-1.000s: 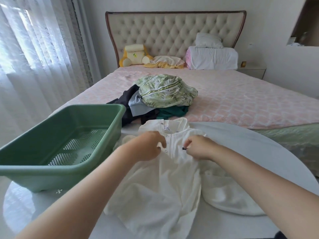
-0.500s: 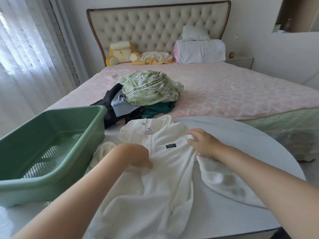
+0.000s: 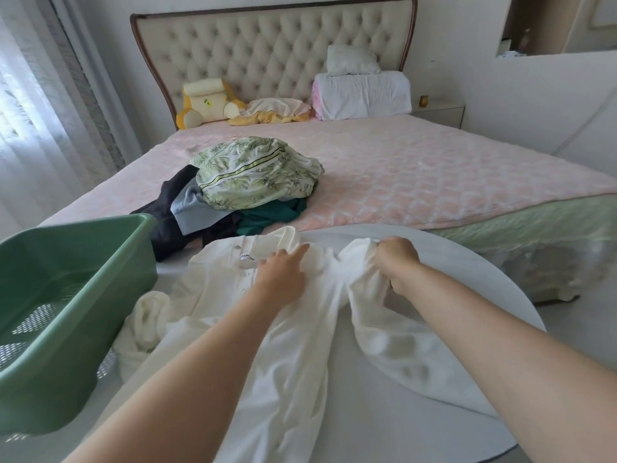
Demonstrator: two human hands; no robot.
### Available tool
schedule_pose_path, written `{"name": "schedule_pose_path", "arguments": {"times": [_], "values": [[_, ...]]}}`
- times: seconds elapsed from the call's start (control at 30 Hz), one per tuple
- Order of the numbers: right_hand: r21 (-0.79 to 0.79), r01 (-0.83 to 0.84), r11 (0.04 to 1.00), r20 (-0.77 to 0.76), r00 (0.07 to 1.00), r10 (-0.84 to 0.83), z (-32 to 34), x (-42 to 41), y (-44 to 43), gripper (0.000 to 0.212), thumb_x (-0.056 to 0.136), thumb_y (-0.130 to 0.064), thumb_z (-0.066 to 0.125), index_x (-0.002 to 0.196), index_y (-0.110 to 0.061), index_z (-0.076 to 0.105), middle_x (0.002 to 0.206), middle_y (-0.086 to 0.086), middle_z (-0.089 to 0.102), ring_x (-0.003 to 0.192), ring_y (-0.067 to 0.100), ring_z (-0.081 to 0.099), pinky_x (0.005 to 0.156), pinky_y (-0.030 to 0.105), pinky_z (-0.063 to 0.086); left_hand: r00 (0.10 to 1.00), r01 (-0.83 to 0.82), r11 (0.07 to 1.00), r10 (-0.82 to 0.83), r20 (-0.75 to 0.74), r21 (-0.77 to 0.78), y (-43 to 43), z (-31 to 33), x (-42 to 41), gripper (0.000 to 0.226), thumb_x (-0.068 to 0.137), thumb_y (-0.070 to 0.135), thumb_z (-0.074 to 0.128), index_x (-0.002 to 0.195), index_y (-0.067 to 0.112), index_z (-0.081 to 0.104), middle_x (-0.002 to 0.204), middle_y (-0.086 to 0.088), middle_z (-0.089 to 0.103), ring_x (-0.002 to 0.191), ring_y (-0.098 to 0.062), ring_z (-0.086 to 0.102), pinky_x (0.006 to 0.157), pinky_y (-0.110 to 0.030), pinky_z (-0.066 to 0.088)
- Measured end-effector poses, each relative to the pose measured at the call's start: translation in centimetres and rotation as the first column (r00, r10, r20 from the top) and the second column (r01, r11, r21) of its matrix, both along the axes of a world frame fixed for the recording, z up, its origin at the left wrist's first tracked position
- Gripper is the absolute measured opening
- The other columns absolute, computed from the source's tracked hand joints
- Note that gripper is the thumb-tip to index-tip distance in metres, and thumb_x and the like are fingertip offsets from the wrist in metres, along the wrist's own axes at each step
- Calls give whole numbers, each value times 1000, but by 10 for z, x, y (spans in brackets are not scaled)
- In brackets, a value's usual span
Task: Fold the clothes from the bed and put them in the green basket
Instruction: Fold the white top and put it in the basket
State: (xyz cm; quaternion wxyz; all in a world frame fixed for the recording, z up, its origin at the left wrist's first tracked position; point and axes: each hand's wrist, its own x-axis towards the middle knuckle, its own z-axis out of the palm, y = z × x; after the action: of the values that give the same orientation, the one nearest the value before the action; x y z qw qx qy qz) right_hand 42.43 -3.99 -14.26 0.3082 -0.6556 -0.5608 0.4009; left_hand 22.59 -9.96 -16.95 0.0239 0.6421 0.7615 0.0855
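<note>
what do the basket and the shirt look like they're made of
Basket: moulded plastic by the look, matt green, with smooth rigid walls and a perforated floor. Shirt: soft white fabric, perhaps cotton, though the weave is too fine to tell; it creases and lies limp.

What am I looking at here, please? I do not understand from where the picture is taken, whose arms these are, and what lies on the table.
There is no machine here: both arms belong to a person. The one picture comes from a camera worn on the person's head, looking forward and down. On the round white table a white shirt is spread out. The left hand presses flat on it near the collar. The right hand holds a bunch of its cloth at the shoulder. A green basket stands to the left. Behind, on the bed, a pile of clothes waits unfolded.
</note>
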Motion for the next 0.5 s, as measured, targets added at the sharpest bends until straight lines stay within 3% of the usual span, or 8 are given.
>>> {"name": "schedule_pose_path", "arguments": {"times": [0.03,0.1,0.17,0.23,0.3,0.4,0.5], "values": [[23,2,1000,9,1000,-2,3,4,3,33,101,-16,43,123,-2,63,120,19,65,106,35,62,81,33,47,997,-29,999,25,77,41,2,-3,-7,54,95,11,44,146,29,43,128,-11,51,117,-32,51,98,-40,40],[103,-34,994,194,981,13,6,10,10,39,103,-26,37,124,-3,61,126,19,63,114,36,59,87,35,44,965,-134,975,88,246,178,4,-4,-18,53,89,-3,42,129,24,64,110,-6,50,102,-28,52,83,-32,39],[159,-99,982,374,927,33,4,14,15,56,99,-51,37,126,-6,57,128,14,62,116,35,58,88,37,44,949,-226,911,126,289,345,6,1,-24,54,86,-9,42,122,19,70,103,-4,45,97,-25,46,80,-31,37],[165,-181,970,486,870,80,-1,16,18,75,85,-70,51,133,-12,46,130,7,58,120,32,57,84,36,40,957,-242,868,139,256,433,8,11,-26,53,86,-11,42,122,17,70,102,-4,46,102,-26,44,82,-33,40],[163,-259,952,580,806,120,-5,17,16,81,73,-63,67,132,-17,37,131,6,51,119,31,55,82,36,39,977,-208,928,184,105,308,13,18,-23,47,87,-6,45,118,18,71,108,-8,51,105,-29,46,81,-35,42],[91,-298,950,764,633,125,2,20,12,74,72,-50,67,131,-13,40,125,10,51,113,31,55,78,35,39,949,-243,965,257,-185,95,17,22,-9,35,91,10,50,121,19,65,120,-10,51,111,-30,47,92,-36,40],[-41,-288,957,823,533,196,19,24,4,40,77,-40,61,108,-14,55,108,4,62,97,28,60,75,31,44,993,8,966,24,-117,258,17,13,11,48,90,9,48,137,21,52,137,-7,44,126,-28,39,105,-39,34]]}}
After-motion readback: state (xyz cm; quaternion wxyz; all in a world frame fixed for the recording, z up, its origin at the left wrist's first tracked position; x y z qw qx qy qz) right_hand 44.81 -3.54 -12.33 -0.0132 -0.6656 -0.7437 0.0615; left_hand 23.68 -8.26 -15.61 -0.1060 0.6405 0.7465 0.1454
